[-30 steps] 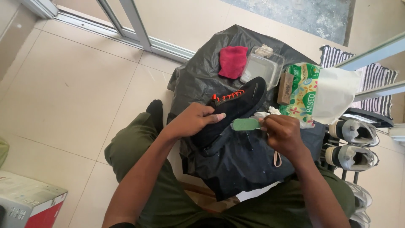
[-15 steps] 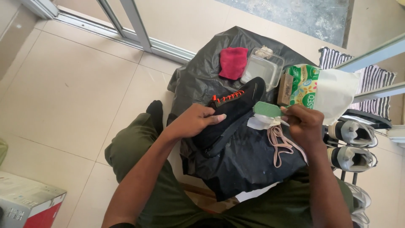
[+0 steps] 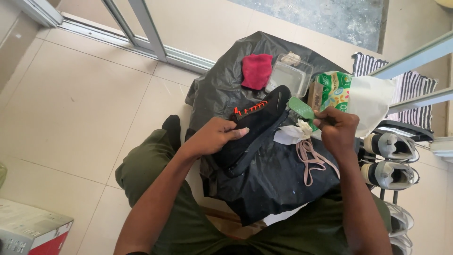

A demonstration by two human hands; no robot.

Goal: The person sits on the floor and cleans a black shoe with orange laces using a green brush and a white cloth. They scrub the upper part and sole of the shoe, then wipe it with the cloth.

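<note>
A black shoe (image 3: 257,125) with orange laces lies on its side on a black plastic sheet (image 3: 278,179) over my lap and the floor. My left hand (image 3: 214,137) grips the shoe around its middle. To the right of the shoe's toe, my right hand (image 3: 337,130) holds up a green brush (image 3: 302,109). A crumpled white tissue (image 3: 292,133) and loose pink laces (image 3: 311,158) lie on the sheet just below that hand.
A red cloth (image 3: 257,71) and a clear plastic tub (image 3: 290,75) sit at the far end of the sheet, a green-printed bag (image 3: 337,89) beside them. A shoe rack with white sneakers (image 3: 389,160) stands at right. A cardboard box (image 3: 28,231) sits at lower left.
My right hand has lifted the green brush up and to the right, away from the shoe, uncovering the tissue and pink laces. The left hand has kept its hold on the shoe.
</note>
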